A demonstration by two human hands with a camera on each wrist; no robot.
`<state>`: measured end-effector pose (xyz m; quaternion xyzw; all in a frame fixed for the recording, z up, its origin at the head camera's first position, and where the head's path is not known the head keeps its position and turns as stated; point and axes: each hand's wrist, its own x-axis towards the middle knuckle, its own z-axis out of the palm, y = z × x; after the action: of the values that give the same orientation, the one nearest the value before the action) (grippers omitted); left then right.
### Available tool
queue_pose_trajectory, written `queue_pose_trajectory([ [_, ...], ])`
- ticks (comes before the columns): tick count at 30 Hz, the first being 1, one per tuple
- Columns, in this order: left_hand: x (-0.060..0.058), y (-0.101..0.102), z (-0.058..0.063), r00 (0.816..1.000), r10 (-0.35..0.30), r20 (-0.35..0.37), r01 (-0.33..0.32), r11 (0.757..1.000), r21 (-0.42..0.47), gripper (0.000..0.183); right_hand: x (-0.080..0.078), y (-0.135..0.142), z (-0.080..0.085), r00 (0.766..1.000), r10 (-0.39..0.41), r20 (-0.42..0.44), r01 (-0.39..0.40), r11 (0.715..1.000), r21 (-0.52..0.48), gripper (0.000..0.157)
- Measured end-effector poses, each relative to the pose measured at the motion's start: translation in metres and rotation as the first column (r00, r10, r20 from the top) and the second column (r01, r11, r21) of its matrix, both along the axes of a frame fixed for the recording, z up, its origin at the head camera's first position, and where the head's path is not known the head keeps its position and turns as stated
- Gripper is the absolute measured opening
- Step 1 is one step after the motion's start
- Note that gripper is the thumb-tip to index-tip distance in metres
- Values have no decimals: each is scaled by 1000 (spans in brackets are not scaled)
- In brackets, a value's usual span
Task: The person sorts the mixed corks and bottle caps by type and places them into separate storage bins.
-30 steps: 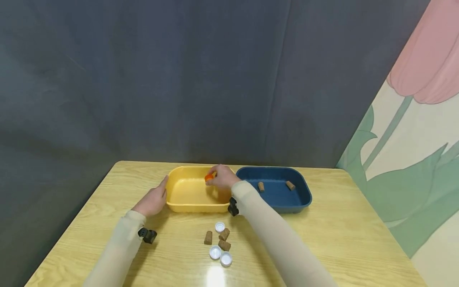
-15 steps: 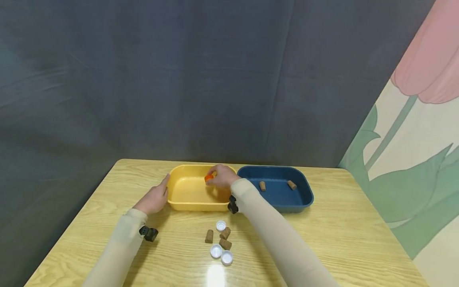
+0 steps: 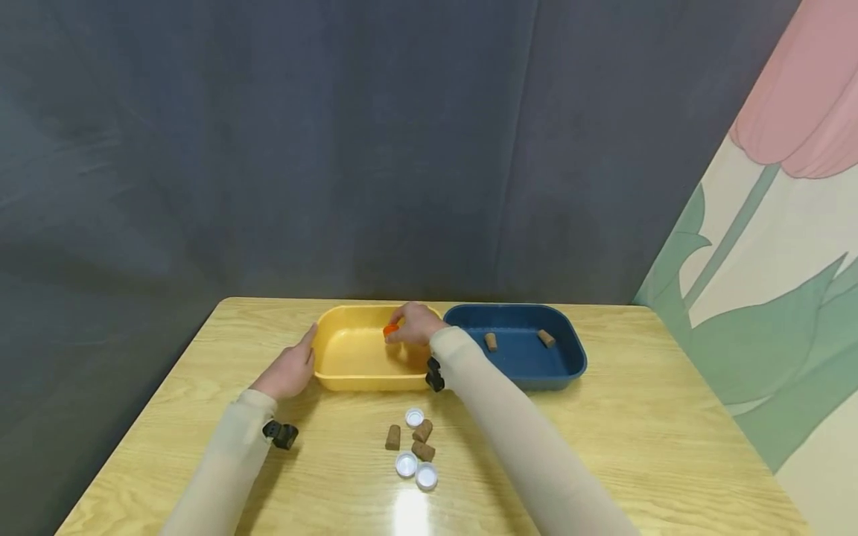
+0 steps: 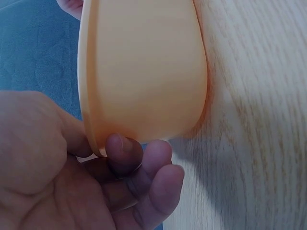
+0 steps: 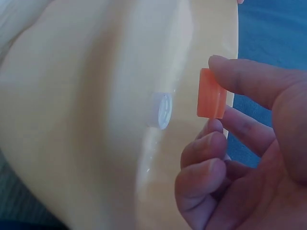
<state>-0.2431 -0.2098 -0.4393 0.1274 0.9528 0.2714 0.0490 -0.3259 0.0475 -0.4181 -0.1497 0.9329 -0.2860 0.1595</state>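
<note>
My right hand [image 3: 415, 324] pinches an orange bottle cap [image 5: 210, 93] between thumb and fingertips, over the inside of the yellow tray [image 3: 375, 383]. Within that tray lies a white bottle cap [image 5: 163, 110], visible in the right wrist view but hidden behind my hand in the head view. At the tray's left end, my left hand [image 3: 290, 371] grips the rim, thumb over the edge and fingers curled against the outer wall [image 4: 148, 72].
A blue tray [image 3: 536, 383] stands right of the yellow one, with two corks [image 3: 491, 342] inside. In front, three corks [image 3: 393, 438] and three white caps [image 3: 406, 464] lie loose on the wooden table [image 3: 603, 447]. A dark curtain [image 3: 369, 149] hangs behind.
The head view has shifted slightly. Both hands keep their places, the right one still holding the orange bottle cap over the yellow tray.
</note>
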Motion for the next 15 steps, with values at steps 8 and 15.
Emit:
queue_pose_trajectory([
  [8, -2, 1, 2, 999, 23, 41, -23, 1000, -3, 57, 2, 2, 4, 1000, 10, -1, -10, 1000, 16, 39],
  [15, -2, 2, 1, 999, 23, 29, -22, 1000, -5, 56, 7, 7, 6, 1000, 19, 22, -19, 1000, -8, 43],
])
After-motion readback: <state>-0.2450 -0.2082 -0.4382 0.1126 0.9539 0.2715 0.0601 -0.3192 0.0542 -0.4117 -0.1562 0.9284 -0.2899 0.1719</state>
